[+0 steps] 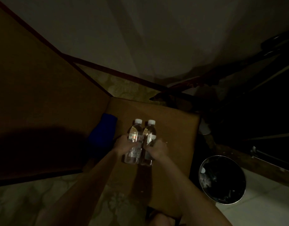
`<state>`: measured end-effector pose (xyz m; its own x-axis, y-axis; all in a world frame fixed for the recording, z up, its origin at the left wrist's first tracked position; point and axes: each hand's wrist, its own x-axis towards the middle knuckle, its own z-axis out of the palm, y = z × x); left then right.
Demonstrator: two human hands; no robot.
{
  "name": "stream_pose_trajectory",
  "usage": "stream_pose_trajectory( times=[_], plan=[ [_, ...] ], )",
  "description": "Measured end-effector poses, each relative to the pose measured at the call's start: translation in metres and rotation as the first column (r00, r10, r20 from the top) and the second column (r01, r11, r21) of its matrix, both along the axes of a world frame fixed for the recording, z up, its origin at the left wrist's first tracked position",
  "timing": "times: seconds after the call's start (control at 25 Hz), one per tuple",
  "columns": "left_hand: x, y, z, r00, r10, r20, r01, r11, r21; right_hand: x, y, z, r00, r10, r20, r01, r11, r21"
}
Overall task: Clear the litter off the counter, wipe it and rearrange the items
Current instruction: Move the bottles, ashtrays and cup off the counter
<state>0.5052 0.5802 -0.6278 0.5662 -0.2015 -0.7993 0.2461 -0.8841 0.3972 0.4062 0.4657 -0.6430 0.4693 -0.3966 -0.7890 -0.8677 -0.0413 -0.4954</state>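
Note:
Two clear plastic water bottles with white caps stand side by side on the brown counter (176, 128). My left hand (124, 146) is wrapped around the left bottle (134, 132) at its middle. Gripping the right bottle (150, 133) at the same height is my right hand (157, 149). The bottles touch each other. A folded blue cloth (102, 132) lies on the counter just left of my left hand. The scene is very dim.
A round bin (222, 180) with a dark liner and some litter stands on the floor to the right of the counter. A large brown panel (34, 103) rises at the left. Dark furniture fills the right side. Patterned floor shows below left.

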Motion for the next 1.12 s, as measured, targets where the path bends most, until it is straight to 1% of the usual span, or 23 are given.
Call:
stream_pose_trajectory(
  times=[0.12,0.24,0.32,0.4,0.52,0.68,0.84,0.96,1.12],
  plan=[
    [0.001,-0.008,0.031,0.997,-0.074,-0.005,0.074,0.997,-0.022,-0.007,-0.011,0.037,0.997,0.039,0.070,-0.036,0.999,-0.033],
    [0.013,-0.021,0.086,0.973,-0.222,0.068,0.225,0.974,-0.035,-0.009,-0.032,0.101,0.978,0.166,0.129,-0.149,0.980,-0.133],
    [0.025,-0.030,0.135,0.926,-0.341,0.163,0.347,0.938,-0.005,-0.007,-0.048,0.155,0.949,0.272,0.159,-0.229,0.942,-0.246],
    [0.035,-0.041,0.187,0.864,-0.444,0.235,0.456,0.890,0.007,-0.005,-0.065,0.212,0.910,0.381,0.165,-0.303,0.881,-0.363],
    [0.043,-0.058,0.272,0.804,-0.496,0.328,0.540,0.840,-0.052,-0.009,-0.085,0.290,0.857,0.492,0.152,-0.380,0.803,-0.458],
    [0.034,-0.073,0.379,0.689,-0.577,0.438,0.670,0.737,-0.084,-0.033,-0.094,0.390,0.830,0.537,0.152,-0.388,0.751,-0.534],
    [0.018,-0.081,0.460,0.587,-0.637,0.500,0.765,0.639,-0.083,-0.055,-0.099,0.475,0.819,0.542,0.189,-0.352,0.734,-0.582],
    [0.001,-0.090,0.510,0.501,-0.646,0.576,0.820,0.566,-0.078,-0.075,-0.102,0.524,0.821,0.532,0.209,-0.293,0.706,-0.645],
    [-0.027,-0.104,0.551,0.384,-0.674,0.631,0.882,0.471,-0.034,-0.106,-0.106,0.571,0.830,0.532,0.167,-0.275,0.651,-0.707]
  ],
)
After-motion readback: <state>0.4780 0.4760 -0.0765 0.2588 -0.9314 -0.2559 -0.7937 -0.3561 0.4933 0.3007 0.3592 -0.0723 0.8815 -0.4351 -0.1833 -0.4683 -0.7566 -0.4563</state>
